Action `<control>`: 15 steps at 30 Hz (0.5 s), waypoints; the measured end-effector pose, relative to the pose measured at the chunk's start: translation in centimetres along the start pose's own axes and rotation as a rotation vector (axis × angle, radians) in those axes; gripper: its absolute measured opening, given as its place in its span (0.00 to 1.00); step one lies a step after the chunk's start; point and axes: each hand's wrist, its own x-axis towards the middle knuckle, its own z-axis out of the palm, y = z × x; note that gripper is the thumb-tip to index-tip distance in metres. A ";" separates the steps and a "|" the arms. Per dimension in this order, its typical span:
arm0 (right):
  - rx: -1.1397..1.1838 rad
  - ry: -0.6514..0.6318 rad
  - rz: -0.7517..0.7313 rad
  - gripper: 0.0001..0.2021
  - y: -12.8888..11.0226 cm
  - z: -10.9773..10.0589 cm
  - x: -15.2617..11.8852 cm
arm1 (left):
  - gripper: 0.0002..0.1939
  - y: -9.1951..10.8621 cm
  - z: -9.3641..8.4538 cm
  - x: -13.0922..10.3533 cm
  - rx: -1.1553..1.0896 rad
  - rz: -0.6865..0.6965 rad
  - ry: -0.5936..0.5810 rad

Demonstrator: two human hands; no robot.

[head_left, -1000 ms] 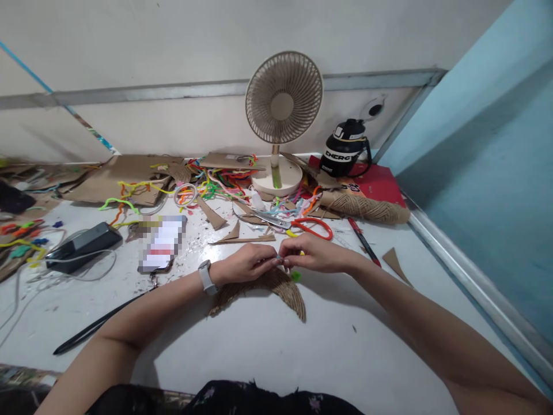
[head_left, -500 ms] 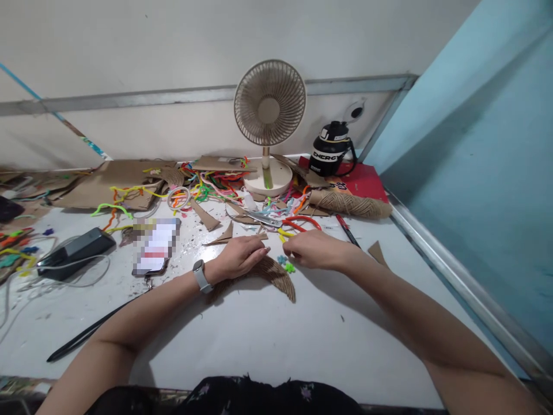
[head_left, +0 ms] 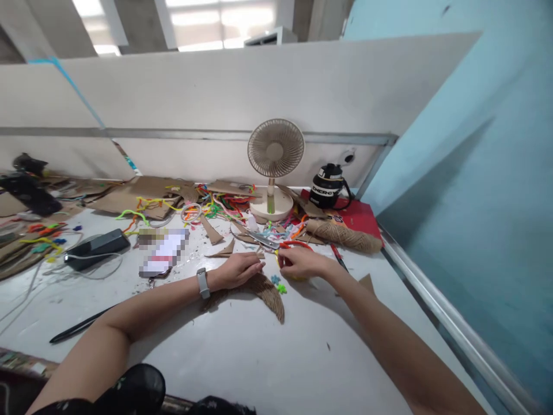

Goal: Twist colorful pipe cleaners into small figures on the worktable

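1. The left hand (head_left: 237, 270) lies over the upper part of the crescent (head_left: 271, 297), its fingers loosely bent; whether they grasp it cannot be told; a watch (head_left: 202, 282) circles the wrist.
2. The crescent, brown and ribbed, lies on the white table (head_left: 280, 369) in front of the person; its right horn shows, pointing toward the near edge, while the hand hides its top.
3. The right hand (head_left: 302, 263) is just right of the left one, fingers curled in and thumb close to them; a yellow piece (head_left: 277, 257) shows at the fingertips, though whether they pinch it cannot be told.
4. Between the right hand and the crescent's horn lie a blue flower (head_left: 275, 279) and a green flower (head_left: 281, 289), close together.
5. Just beyond the right hand lie the scissors (head_left: 266, 241), orange handles partly behind it; farther right is the twine roll (head_left: 345, 235).
6. The fan (head_left: 275, 148) stands at the back; the jug (head_left: 326, 187) is to its right; the phone (head_left: 164, 253) lies left of the hands.
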 end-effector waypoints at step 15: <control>0.064 0.129 0.072 0.11 1.9 2.1 1.6 | 0.21 -1.3 0.2 0.4 -0.220 -0.208 0.156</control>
